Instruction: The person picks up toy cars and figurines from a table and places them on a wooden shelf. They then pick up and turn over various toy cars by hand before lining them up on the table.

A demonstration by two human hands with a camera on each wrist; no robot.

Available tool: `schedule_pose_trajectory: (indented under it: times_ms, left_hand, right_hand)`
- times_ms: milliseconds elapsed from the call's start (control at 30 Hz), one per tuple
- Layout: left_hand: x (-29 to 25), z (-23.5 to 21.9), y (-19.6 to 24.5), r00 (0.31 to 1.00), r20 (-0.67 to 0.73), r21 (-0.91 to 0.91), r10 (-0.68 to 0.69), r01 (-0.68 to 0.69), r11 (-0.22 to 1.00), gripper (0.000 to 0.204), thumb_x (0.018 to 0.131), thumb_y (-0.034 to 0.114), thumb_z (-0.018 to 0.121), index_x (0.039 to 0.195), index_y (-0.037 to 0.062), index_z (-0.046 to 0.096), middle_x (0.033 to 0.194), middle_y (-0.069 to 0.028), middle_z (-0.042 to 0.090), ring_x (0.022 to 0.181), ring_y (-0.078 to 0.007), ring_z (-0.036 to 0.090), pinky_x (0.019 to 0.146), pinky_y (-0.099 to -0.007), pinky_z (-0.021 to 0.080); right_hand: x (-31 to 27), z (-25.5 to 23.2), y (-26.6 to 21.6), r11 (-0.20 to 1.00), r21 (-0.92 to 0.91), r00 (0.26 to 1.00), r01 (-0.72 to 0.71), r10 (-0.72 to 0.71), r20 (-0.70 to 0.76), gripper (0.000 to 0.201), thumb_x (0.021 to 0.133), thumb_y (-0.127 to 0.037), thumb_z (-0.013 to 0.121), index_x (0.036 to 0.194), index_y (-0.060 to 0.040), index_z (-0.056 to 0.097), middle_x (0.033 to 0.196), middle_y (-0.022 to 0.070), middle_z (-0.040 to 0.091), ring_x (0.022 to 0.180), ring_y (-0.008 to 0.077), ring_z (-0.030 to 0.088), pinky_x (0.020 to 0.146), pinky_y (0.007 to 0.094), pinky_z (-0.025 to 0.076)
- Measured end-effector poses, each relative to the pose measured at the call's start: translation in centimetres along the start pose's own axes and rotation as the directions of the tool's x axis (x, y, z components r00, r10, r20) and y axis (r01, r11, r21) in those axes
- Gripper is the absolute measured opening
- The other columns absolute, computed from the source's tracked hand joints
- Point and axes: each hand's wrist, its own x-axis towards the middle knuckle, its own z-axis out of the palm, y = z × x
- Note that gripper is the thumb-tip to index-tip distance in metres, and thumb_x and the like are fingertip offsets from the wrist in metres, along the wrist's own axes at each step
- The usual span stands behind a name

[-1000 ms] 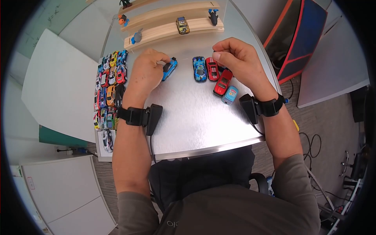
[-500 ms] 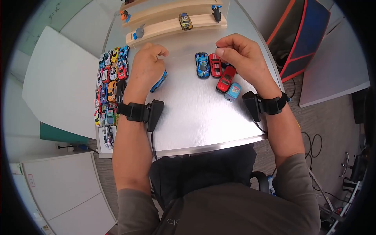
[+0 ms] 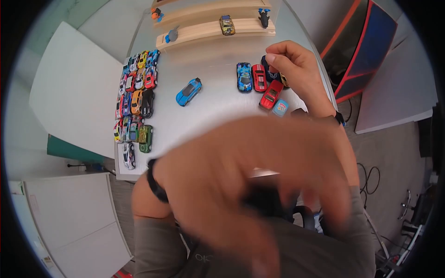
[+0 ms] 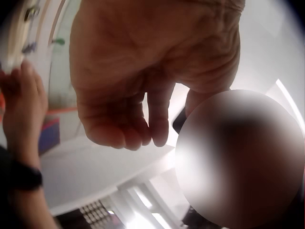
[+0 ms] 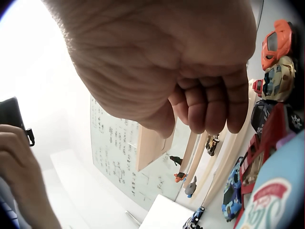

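Observation:
My left hand [image 3: 250, 162] is raised high in front of the head camera, large and blurred. In the left wrist view its fingers [image 4: 136, 129] hang loosely bent with nothing between them, close to a blurred round patch. My right hand [image 3: 296, 65] hovers at the right of the table, fingers relaxed and holding nothing. Beside and below it stand toy cars: a blue patterned one [image 3: 244, 78], a red striped one [image 3: 259, 78], a plain red one [image 3: 271, 95] and a light blue one [image 3: 280, 108]. A blue toy car [image 3: 188, 92] sits alone mid-table.
Several rows of toy cars [image 3: 136, 95] line the table's left side. At the back stands a wooden stepped rack [image 3: 199, 34] bearing a yellow patterned car [image 3: 227, 25] and small animal figures. An orange car [image 5: 277, 44] shows in the right wrist view.
My left hand has left the blue car, which now stands uncovered on the table, and has risen toward the head camera. The right hand stays nearly in place.

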Motion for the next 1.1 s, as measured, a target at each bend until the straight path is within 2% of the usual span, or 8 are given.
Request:
schedule_pose_trajectory:
  times_ms: [100,233,400,700,800,900,1000,1100]
  left_hand:
    - [-0.2,7.2,-1.6,0.963,0.103,-0.382,0.25,-0.194,0.904,0.034,0.099,0.023,0.065,0.113,-0.0081,0.067,0.112,-0.0238,0.06,0.087,-0.0364,0.064,0.074,-0.0394,0.054]
    - [-0.1,12.6,-1.0,0.924,-0.319,-0.722,0.21,-0.381,0.578,0.053,0.091,0.039,0.077,0.112,-0.0093,0.066,0.11,-0.0177,0.056,0.088,-0.0279,0.061,0.073,-0.0333,0.054]
    - [0.7,13.5,-1.4,0.817,-0.434,-0.599,0.381,-0.577,0.555,0.043,0.093,0.031,0.076,0.105,-0.009,0.066,0.106,-0.0167,0.057,0.081,-0.0233,0.06,0.069,-0.0325,0.054]
    - [-0.5,17.2,0.0,0.828,-0.552,-0.64,0.104,-0.5,0.584,0.03,0.094,0.023,0.075,0.095,-0.0052,0.066,0.1,-0.015,0.06,0.076,-0.0203,0.061,0.064,-0.0306,0.051]
    - [1.4,15.0,-2.6,0.584,-0.508,-0.326,0.633,-0.811,0.486,0.033,0.094,0.026,0.075,0.098,-0.0058,0.066,0.103,-0.0155,0.059,0.078,-0.021,0.062,0.065,-0.0299,0.053]
    - [0.5,15.1,-2.3,0.508,-0.44,-0.268,0.741,-0.862,0.431,0.04,0.093,0.031,0.076,0.103,-0.0066,0.066,0.106,-0.0171,0.058,0.079,-0.0231,0.062,0.066,-0.0314,0.054]
    - [-1.4,16.5,-1.0,0.834,-0.4,-0.549,0.38,-0.55,0.63,0.041,0.095,0.032,0.074,0.105,-0.0066,0.066,0.105,-0.0174,0.059,0.079,-0.0235,0.062,0.067,-0.0315,0.054]
    - [-0.9,17.2,-1.0,0.705,-0.485,-0.39,0.518,-0.704,0.593,0.044,0.096,0.034,0.072,0.108,-0.0082,0.064,0.105,-0.0181,0.059,0.08,-0.0237,0.061,0.066,-0.031,0.054]
  right_hand:
    - [0.2,0.2,0.1,1.0,0.002,1.0,0.006,-0.006,-0.005,0.023,0.093,-0.013,0.07,0.105,0.0059,0.069,0.086,0.005,0.069,0.077,0.0089,0.063,0.067,0.0234,0.051]
    - [0.5,0.2,0.5,0.999,0.04,1.0,0.028,-0.028,0.014,0.019,0.093,-0.012,0.069,0.101,0.0051,0.068,0.079,0.0027,0.066,0.072,0.0076,0.059,0.063,0.023,0.047]
    - [0.3,0.3,0.3,1.0,0.029,1.0,-0.006,0.006,0.013,0.017,0.093,-0.011,0.069,0.101,0.0041,0.069,0.077,0.0017,0.065,0.071,0.0077,0.059,0.063,0.0232,0.047]
    - [0.9,-0.1,1.8,0.998,0.044,0.999,-0.049,0.05,-0.016,0.024,0.093,-0.021,0.071,0.106,-0.0008,0.07,0.078,0.0021,0.065,0.063,0.0053,0.055,0.046,0.0209,0.034]
    - [0.9,-0.1,1.8,0.998,0.034,0.999,-0.049,0.05,-0.01,0.024,0.093,-0.021,0.071,0.106,-0.0011,0.07,0.081,0.0024,0.065,0.07,0.0068,0.059,0.047,0.021,0.035]
    - [1.1,-0.2,1.9,0.998,0.04,0.999,-0.038,0.038,0.003,0.024,0.093,-0.022,0.071,0.106,-0.0012,0.07,0.083,0.0023,0.066,0.075,0.0076,0.061,0.048,0.0211,0.036]
    - [0.9,0.0,1.6,0.999,0.025,0.999,-0.033,0.033,0.003,0.024,0.093,-0.022,0.071,0.106,-0.0015,0.07,0.084,0.0021,0.066,0.076,0.0078,0.061,0.048,0.0209,0.037]
    - [0.9,-0.1,1.8,1.0,0.017,1.0,-0.015,0.015,-0.008,0.024,0.093,-0.022,0.071,0.106,-0.0015,0.07,0.084,0.0019,0.066,0.076,0.0077,0.061,0.049,0.0209,0.037]
